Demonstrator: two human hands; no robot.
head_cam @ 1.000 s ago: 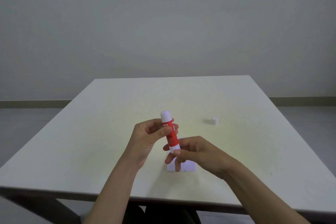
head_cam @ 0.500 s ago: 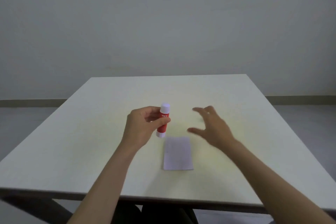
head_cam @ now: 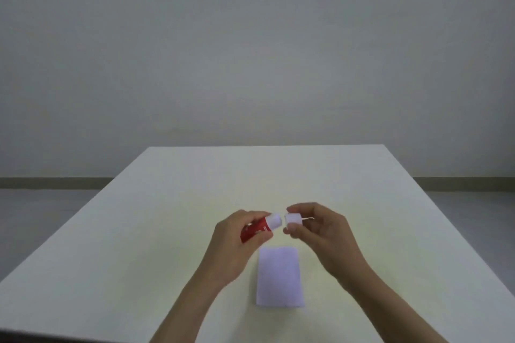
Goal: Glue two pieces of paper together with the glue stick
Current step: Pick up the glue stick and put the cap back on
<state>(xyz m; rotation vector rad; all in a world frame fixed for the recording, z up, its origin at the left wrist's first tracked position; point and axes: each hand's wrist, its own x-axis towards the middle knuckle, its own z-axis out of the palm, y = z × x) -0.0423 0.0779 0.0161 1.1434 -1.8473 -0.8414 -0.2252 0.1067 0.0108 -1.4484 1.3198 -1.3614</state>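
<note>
My left hand (head_cam: 232,242) grips a red glue stick (head_cam: 257,228) with a white tip, held tilted above the table with the tip pointing right. My right hand (head_cam: 320,234) pinches the small white cap (head_cam: 293,218) between thumb and fingers, a short gap from the stick's tip. A white rectangle of paper (head_cam: 279,277) lies flat on the table just below both hands. I cannot tell whether it is one sheet or two stacked.
The pale table (head_cam: 167,231) runs to a far edge before a plain grey wall. Its near edge crosses the bottom left of the view. Grey floor shows on both sides.
My right hand reached to the right, picked up the cap from the table and brought it back to the stick's tip. My left hand tilted the glue stick from upright to slanted.
</note>
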